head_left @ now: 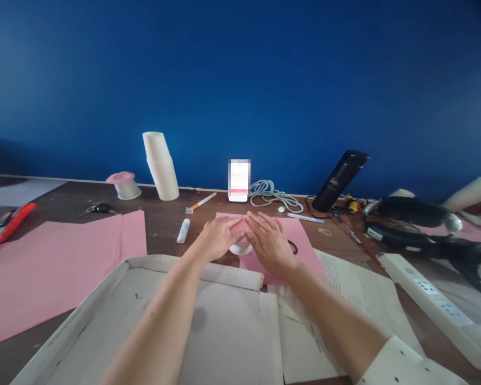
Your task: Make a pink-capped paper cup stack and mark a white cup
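Observation:
A white paper cup with pink paper over its top sits between my two hands. My left hand is closed around the left side of the paper, its thumb across the front. From the right, my right hand presses the paper against the cup, fingers held close together. Much of the cup and paper is hidden by my fingers. A flat pink sheet lies under and beside my right hand. Left of my left hand is a small white-and-blue glue tube.
A stack of paper cups and a pink-topped cup stand back left. A lit phone, coiled cable and black flask line the wall. Cardboard lies in front, a power strip right, pink sheets left.

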A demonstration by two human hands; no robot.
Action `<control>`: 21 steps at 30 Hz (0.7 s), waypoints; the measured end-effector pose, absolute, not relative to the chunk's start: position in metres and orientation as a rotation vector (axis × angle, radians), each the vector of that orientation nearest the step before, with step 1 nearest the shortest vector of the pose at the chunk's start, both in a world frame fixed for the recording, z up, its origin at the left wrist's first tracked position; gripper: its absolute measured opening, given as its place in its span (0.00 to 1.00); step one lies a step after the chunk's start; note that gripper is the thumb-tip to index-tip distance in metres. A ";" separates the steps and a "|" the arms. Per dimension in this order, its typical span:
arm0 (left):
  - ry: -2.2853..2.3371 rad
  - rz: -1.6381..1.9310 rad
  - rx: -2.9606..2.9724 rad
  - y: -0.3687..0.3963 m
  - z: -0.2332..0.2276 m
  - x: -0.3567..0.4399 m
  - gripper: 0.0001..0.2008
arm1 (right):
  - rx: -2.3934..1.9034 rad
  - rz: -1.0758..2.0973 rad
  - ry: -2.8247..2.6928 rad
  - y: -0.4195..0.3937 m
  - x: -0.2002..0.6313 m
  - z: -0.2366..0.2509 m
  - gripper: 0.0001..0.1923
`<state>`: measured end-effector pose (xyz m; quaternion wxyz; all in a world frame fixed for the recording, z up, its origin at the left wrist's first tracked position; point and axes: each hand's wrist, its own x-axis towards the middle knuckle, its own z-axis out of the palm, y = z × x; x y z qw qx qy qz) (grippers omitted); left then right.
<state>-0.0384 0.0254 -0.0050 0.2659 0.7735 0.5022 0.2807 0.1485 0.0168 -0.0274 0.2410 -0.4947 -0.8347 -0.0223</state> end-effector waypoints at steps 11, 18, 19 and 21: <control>1.301 0.841 1.887 0.021 0.006 -0.042 0.26 | -1.255 -0.027 -2.222 0.016 0.149 -0.031 0.26; 1.413 0.859 1.575 0.022 0.007 -0.052 0.41 | -1.129 0.171 -1.883 0.021 0.158 -0.040 0.26; 1.378 0.819 1.590 0.022 0.006 -0.053 0.45 | -1.130 0.223 -1.853 0.021 0.158 -0.040 0.26; 1.334 0.737 1.669 0.021 0.002 -0.053 0.50 | -1.140 0.322 -1.817 0.020 0.158 -0.041 0.27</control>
